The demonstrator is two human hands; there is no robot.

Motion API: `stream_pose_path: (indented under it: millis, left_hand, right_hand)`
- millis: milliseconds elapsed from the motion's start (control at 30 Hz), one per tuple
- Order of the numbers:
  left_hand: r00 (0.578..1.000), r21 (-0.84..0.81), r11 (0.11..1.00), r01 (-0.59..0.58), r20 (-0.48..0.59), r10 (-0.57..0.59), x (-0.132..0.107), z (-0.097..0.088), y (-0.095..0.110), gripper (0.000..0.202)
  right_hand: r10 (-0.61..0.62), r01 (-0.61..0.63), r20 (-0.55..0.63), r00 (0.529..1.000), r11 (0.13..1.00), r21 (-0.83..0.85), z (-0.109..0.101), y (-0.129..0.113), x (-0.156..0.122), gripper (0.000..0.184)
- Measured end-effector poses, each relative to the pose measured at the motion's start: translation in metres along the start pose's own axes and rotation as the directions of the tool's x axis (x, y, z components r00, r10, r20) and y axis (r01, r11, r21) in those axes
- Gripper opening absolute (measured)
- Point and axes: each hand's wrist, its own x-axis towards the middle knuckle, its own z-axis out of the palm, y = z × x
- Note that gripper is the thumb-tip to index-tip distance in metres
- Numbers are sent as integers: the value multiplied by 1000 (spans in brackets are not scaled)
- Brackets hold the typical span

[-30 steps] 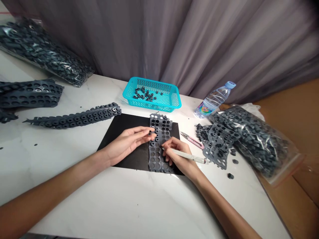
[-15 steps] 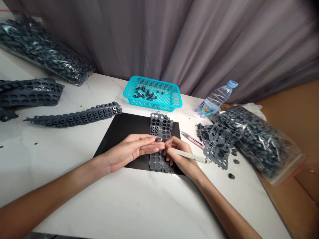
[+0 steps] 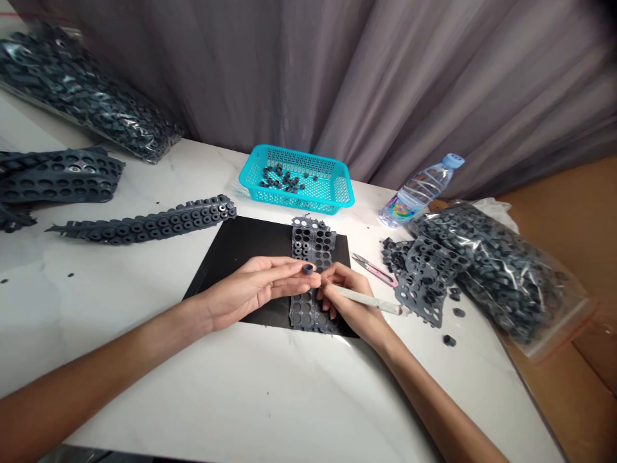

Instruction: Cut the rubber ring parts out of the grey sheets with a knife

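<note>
I'm pinching a dark-grey rubbery cylinder (image 3: 308,269) in my left hand (image 3: 253,286), above a perforated grey rubbery strip (image 3: 301,309), ideally holding it steady while my right hand (image 3: 349,289), at the strip's right edge, is gripping a whitish pen-shaped tool (image 3: 367,299).

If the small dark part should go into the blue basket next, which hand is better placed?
Probably the left hand: it holds the small dark part, while the right hand grips a slim white tool.
</note>
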Motion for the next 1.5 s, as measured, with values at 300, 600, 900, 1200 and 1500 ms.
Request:
stream_pose_path:
  millis: [300, 600, 900, 1200, 1500]
  left_hand:
    - [993, 180, 980, -87, -65, 100, 7, -11, -10, 36]
    - [995, 164, 984, -65, -61, 76, 12, 10, -16, 39]
    - [916, 756, 583, -298, 54, 398, 10, -8, -16, 27]
    - [907, 915, 264, -305, 194, 375, 12, -35, -26, 22]
    - [898, 924, 195, -329, 243, 366, 10, -29, -20, 25]
  right_hand:
    - [-109, 95, -176, 978, 992, -84, 2, -3, -2, 27]
    - [-482, 355, -103, 870, 758, -547, 15, -5, -1, 9]
    - [-417, 53, -402, 815, 745, -665, -56, -12, 2, 26]
    - [-451, -304, -471, 758, 394, -867, -142, 15, 0, 49]
    - [-476, 38, -337, 812, 619, -784, -75, -10, -1, 25]
